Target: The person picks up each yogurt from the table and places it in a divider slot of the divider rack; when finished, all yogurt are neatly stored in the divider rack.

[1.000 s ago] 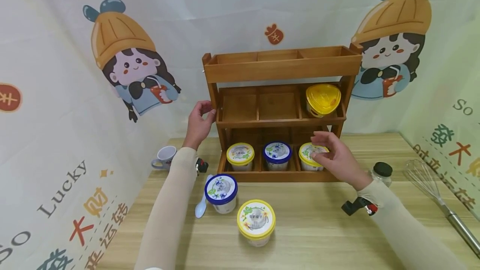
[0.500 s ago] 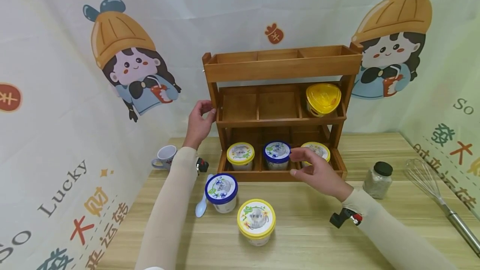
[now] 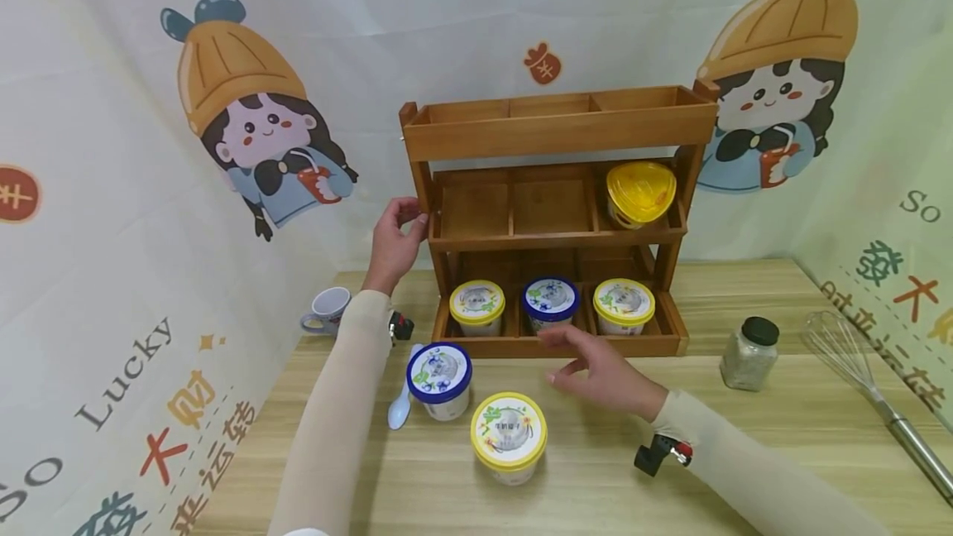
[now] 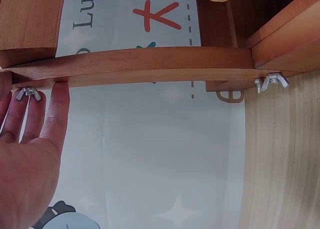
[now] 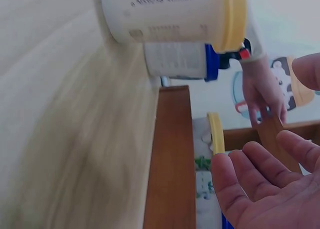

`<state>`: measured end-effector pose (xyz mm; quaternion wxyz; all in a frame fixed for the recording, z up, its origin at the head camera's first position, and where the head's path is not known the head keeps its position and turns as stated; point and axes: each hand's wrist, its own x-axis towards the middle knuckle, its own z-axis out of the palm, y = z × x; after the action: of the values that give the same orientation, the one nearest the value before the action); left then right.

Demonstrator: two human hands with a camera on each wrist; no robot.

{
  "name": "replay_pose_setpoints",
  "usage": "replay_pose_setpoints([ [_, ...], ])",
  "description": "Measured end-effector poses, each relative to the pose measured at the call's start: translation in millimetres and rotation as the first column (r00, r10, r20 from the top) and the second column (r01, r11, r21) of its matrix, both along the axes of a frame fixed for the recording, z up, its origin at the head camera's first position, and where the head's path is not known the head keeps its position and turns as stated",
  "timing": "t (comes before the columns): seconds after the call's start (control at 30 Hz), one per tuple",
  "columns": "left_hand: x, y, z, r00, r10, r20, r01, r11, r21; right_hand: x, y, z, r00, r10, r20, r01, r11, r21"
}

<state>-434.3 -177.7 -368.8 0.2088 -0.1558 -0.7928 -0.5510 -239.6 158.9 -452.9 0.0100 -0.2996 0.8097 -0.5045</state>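
Note:
My left hand (image 3: 396, 245) grips the left side post of a wooden three-tier rack (image 3: 558, 135); in the left wrist view its fingertips (image 4: 60, 91) touch the post beside a wing nut. My right hand (image 3: 599, 375) hovers over the table in front of the rack, fingers loosely bent and holding nothing. Left of it, a yellow-lidded tub (image 3: 510, 437) and a blue-lidded tub (image 3: 439, 379) stand on the table. On the bottom tier sit a yellow-lidded tub (image 3: 477, 304), a blue-lidded tub (image 3: 550, 296) and another yellow-lidded tub (image 3: 624, 300).
A yellow-topped container (image 3: 642, 191) occupies the middle tier's right compartment. At left are a mug (image 3: 330, 308) and a pale blue spoon (image 3: 399, 410) partly behind the blue-lidded tub. A black-capped jar (image 3: 749, 358) and a whisk (image 3: 867, 383) lie toward the right.
My right hand has moved left and toward the front, away from the right yellow-lidded tub on the bottom tier. My left hand has stayed on the rack post.

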Motion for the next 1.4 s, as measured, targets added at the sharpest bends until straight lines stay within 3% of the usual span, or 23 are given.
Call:
replay_pose_setpoints([
  [0.27,0.3,0.2,0.7,1.0,-0.006,0.0,0.006,1.0,0.007,6.9,-12.4,-7.4,0.995,0.09,0.049,-0.093,0.994,0.06],
  [0.57,-0.3,-0.8,0.0,1.0,0.005,0.004,-0.005,1.0,-0.009,16.5,-24.3,-15.1,0.967,0.202,0.154,-0.223,0.965,0.135],
  [0.7,-1.8,-1.3,-0.7,1.0,0.015,0.003,-0.015,1.0,-0.019,18.3,-26.2,-16.5,0.956,0.249,0.151,-0.269,0.955,0.122],
  [1.4,0.7,-0.4,-0.1,1.0,0.015,0.002,-0.015,1.0,-0.006,25.5,-21.1,-19.1,0.96,0.261,0.097,-0.274,0.949,0.157],
])
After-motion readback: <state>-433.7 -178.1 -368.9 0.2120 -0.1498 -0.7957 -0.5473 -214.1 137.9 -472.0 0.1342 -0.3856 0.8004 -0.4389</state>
